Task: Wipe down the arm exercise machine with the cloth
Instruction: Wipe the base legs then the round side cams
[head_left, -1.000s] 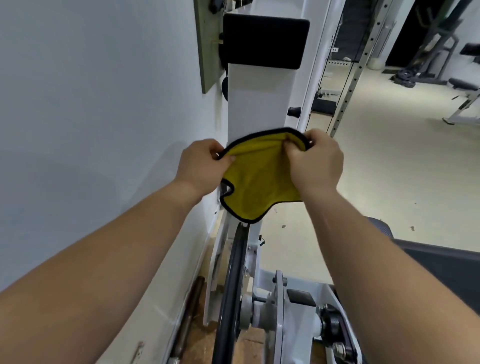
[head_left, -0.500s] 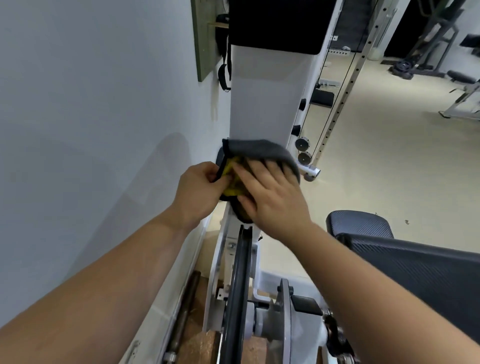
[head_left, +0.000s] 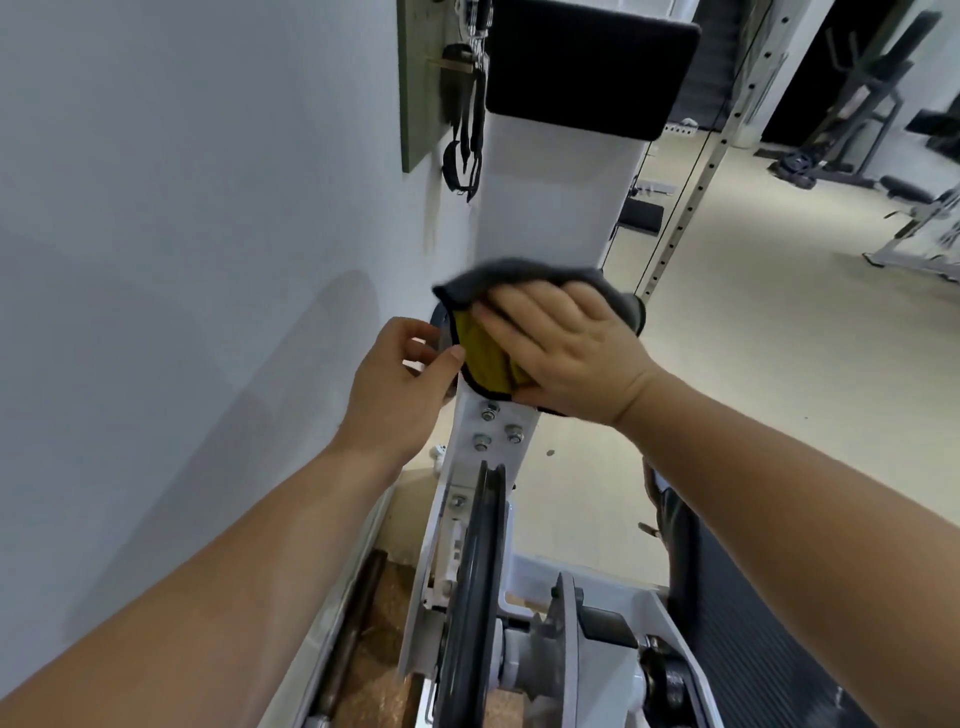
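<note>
White steel column (head_left: 550, 208): upright of the arm exercise machine; smooth painted face, flat, long axis running straight away from the person.
Pulley wheel (head_left: 475, 597): dark, grooved rim, seen edge-on; low on the frame, on the near side of both hands.
Black pad (head_left: 592, 67): matte rounded rectangle capping the column's far end.
Cloth (head_left: 519, 275): soft microfibre, grey side out, a yellow face with black hem folded back at the left; lies flat on the column's lower face.
Right hand (head_left: 566, 353): palm down on the cloth, fingers straight and spread, pressing it to the steel; grips nothing.
Left hand (head_left: 400, 389): just left of the column, fingers loosely curved, thumb tip at the black hem; pinch or bare touch, cannot tell.
Bolts (head_left: 491, 415): three bright hex heads with washers, just beneath the cloth's near edge.
Stroke ahead: judged to belong to the right hand, the one on top. Unwiped face lies beyond its fingertips, toward the pad, so travel follows the column's long axis. Bolt heads could snag the hem on a return pass.
</note>
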